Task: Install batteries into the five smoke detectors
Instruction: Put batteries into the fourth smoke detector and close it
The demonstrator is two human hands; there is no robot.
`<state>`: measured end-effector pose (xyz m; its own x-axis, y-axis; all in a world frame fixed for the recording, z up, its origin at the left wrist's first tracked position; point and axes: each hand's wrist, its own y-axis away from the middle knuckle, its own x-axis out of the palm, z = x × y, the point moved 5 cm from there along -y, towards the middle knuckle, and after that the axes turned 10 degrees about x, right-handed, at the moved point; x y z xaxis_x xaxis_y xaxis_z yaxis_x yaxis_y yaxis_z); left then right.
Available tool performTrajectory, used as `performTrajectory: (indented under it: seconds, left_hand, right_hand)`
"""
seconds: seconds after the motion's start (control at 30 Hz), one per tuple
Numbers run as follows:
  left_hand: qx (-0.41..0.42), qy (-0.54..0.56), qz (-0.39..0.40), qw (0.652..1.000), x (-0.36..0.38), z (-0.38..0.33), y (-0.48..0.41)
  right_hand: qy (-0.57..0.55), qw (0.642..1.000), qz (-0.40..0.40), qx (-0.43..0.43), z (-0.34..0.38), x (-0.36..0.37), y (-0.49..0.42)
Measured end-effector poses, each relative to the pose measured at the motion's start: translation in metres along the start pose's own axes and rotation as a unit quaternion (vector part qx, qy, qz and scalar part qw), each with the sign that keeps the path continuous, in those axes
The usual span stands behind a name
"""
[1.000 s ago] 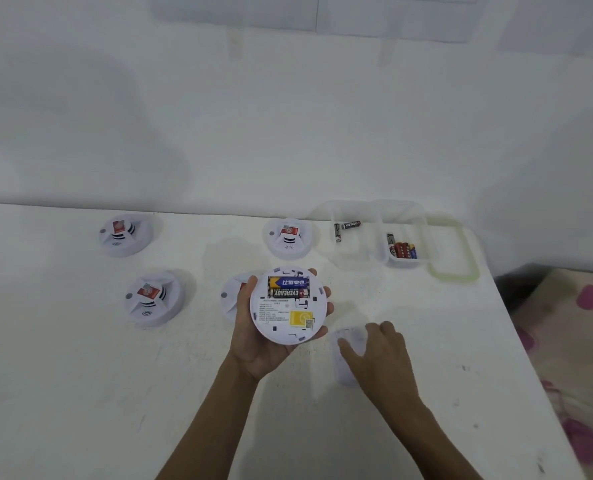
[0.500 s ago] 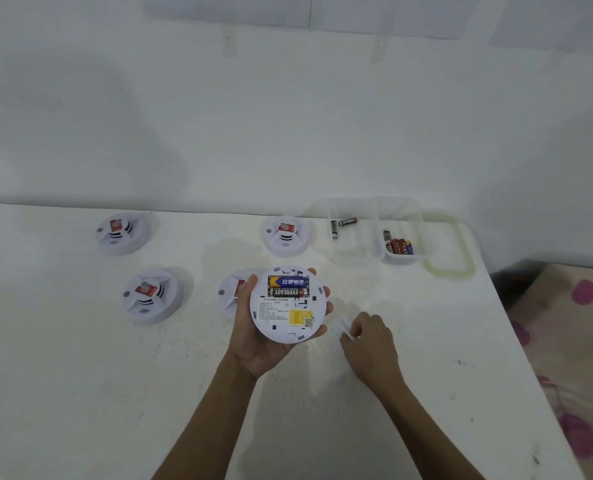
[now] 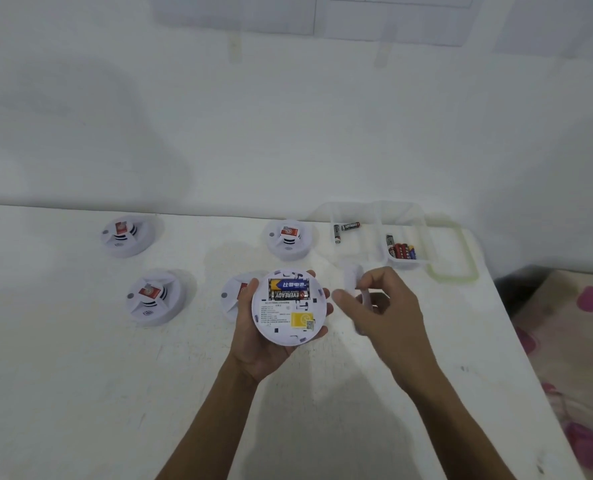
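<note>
The smoke detector [image 3: 281,322] carries an EVEREADY battery [image 3: 289,294] beside a blue battery [image 3: 289,284].

The left hand [image 3: 257,344] is held palm-up, its forearm stretched in from below, with thumb and fingers curled round the rim of a smoke detector [image 3: 288,308]. The right hand [image 3: 388,313] is held just beside it, back to the camera, and a small white piece [image 3: 353,279], blurred, is pinched between thumb and fingertips.

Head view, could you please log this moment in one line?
left hand holds round white plastic smoke detector underside up | two batteries seated, uncovered | right hand pinches white plastic cover beside it, blurred
</note>
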<state>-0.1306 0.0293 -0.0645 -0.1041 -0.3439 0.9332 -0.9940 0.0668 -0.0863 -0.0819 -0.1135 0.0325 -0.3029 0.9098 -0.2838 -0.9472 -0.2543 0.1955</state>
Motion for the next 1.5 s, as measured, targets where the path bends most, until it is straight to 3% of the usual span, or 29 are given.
performTrajectory:
  seconds: [0.1,0.2,0.27,0.53,0.87,1.1,1.37,1.5]
  left_hand:
    - [0.027,0.0,-0.016,1.0,0.0,-0.002,-0.001]
    - [0.069,-0.068,-0.093,0.991,-0.002,-0.005,0.001]
    - [0.099,-0.096,-0.091,0.986,0.005,-0.009,0.0]
    - [0.096,-0.128,-0.118,0.98,0.022,-0.007,0.003]
    - [0.099,-0.13,-0.115,0.98,0.024,-0.006,0.003]
    - [0.11,-0.134,-0.156,0.972,0.014,-0.005,0.007]
    - [0.097,-0.135,-0.158,0.973,0.013,-0.004,0.004]
    - [0.103,-0.147,-0.161,0.97,0.009,-0.005,0.005]
  right_hand:
    - [0.105,0.991,-0.031,-0.074,0.017,0.011,0.014]
    - [0.215,0.96,-0.076,-0.164,0.023,0.03,0.021]
    - [0.275,0.935,-0.1,-0.201,0.021,0.043,0.023]
    - [0.377,0.886,-0.153,-0.223,0.02,0.066,0.024]
    - [0.397,0.878,-0.174,-0.202,0.016,0.07,0.023]
    - [0.395,0.881,-0.184,-0.181,0.019,0.072,0.025]
    - [0.345,0.908,-0.177,-0.159,0.025,0.069,0.027]
    - [0.366,0.925,-0.072,-0.076,0.024,0.064,0.023]
